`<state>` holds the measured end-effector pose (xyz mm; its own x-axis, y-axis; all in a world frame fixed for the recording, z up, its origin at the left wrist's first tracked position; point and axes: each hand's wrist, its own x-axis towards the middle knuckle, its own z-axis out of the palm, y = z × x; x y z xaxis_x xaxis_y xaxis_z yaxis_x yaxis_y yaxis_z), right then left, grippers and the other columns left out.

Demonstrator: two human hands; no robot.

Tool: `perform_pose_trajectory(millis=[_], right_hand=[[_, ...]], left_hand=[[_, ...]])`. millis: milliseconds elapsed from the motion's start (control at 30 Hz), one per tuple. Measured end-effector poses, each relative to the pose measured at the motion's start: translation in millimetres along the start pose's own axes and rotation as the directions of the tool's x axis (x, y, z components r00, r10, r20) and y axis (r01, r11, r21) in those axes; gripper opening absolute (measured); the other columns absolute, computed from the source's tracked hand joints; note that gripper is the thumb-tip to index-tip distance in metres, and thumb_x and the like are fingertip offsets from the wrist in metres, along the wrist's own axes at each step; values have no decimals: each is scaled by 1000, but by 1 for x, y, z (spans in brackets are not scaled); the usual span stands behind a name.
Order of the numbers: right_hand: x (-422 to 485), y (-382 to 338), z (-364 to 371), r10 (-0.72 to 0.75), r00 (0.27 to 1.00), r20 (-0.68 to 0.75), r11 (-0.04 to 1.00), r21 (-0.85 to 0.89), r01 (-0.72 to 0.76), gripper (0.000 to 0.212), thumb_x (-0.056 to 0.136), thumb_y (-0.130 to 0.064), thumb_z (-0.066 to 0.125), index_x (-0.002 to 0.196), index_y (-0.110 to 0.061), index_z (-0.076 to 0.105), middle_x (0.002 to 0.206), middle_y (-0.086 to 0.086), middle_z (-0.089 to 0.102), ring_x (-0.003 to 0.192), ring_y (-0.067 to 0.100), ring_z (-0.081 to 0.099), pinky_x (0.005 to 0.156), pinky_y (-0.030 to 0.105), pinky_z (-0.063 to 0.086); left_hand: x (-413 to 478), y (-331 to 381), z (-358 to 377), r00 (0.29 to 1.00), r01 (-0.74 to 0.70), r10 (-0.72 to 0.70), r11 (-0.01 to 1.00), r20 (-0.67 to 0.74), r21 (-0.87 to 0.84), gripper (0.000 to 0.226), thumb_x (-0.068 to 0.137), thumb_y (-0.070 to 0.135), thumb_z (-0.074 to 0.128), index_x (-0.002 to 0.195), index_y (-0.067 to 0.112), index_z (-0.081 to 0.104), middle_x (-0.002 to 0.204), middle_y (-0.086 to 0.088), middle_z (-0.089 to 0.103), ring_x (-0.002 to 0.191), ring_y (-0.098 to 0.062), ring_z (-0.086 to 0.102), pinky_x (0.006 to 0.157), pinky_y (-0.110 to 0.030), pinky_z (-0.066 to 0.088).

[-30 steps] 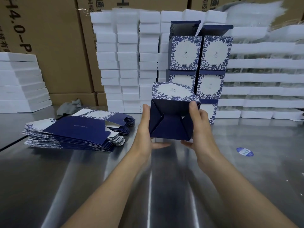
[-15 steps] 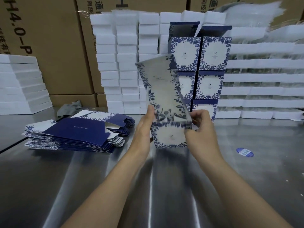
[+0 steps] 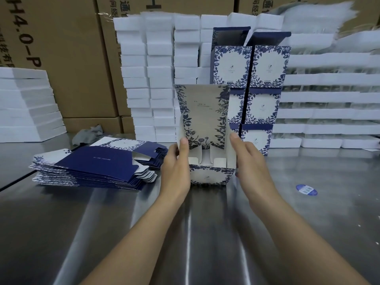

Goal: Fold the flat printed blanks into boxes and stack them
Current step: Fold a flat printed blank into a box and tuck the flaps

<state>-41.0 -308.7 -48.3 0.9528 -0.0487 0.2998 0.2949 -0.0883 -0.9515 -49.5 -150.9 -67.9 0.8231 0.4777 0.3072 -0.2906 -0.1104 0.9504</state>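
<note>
Steel counter [image 3: 205, 233] fills the view, and along its far edge a wall of white foam blocks [image 3: 160, 79] backs the finished boxes [image 3: 265, 85], stacked in two columns with the top lids standing open. Toward the left edge lies the pile of flat blanks [image 3: 92, 167], plenty left, so by my reckoning this job is nowhere near done.

Centre of the counter, just in front of the stack: the box in hand [image 3: 209, 161]. It sits upright on its base, mouth open toward us, tall printed lid flap [image 3: 203, 114] standing straight up, small white tabs visible inside.

Left hand [image 3: 176, 171] flanks the left wall, thumb pressed on its upper edge, the grip pinching that wall. Right hand [image 3: 249, 161] sits against the right wall, fingers loosely spread, thumb at the rim; whether it truly clamps, I cannot tell.

So we're at the forming stage, body squared, top unclosed. The next move likely calls for a lift onto the stack, lid kept up like its neighbours, walls held square.
</note>
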Motion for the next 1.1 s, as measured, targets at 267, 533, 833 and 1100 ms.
perform_pose_trajectory(millis=[267, 533, 833, 1100], right_hand=[[9, -5, -10, -221, 940, -260, 974, -105, 200, 25, 102, -11, 45, 111, -30, 58, 76, -5, 63, 58, 9, 51, 62, 31, 39], [14, 1, -17, -214, 942, -259, 974, -127, 187, 54, 92, 7, 32, 113, -38, 54, 59, -2, 42, 57, 19, 40, 56, 31, 35], [21, 8, -18, -38, 982, -185, 989, 131, 63, 60, 92, 7, 33, 102, -41, 66, 75, 9, 46, 71, 22, 39, 67, 40, 40], [22, 18, -24, -178, 942, -285, 975, -177, 131, 50, 93, 7, 46, 105, -31, 75, 125, 5, 62, 95, 26, 59, 81, 34, 45]], left_hand=[[-3, -2, -3, 968, -239, 250, 899, 20, 367, 53, 109, 58, 33, 65, 30, 36, 56, 11, 40, 53, -7, 41, 54, -27, 27], [1, -1, -4, 982, -162, 181, 944, -42, 287, 62, 110, 53, 37, 58, 20, 31, 45, 11, 39, 47, -8, 37, 49, -22, 28], [7, 17, -13, 979, -26, -8, 986, -202, -167, 51, 103, 45, 62, 81, 0, 55, 77, -9, 52, 75, -24, 49, 80, -54, 58], [16, 11, -14, 952, 210, -288, 859, -101, -467, 14, 97, 32, 70, 100, 19, 73, 90, 5, 78, 77, -10, 70, 74, -27, 55]])
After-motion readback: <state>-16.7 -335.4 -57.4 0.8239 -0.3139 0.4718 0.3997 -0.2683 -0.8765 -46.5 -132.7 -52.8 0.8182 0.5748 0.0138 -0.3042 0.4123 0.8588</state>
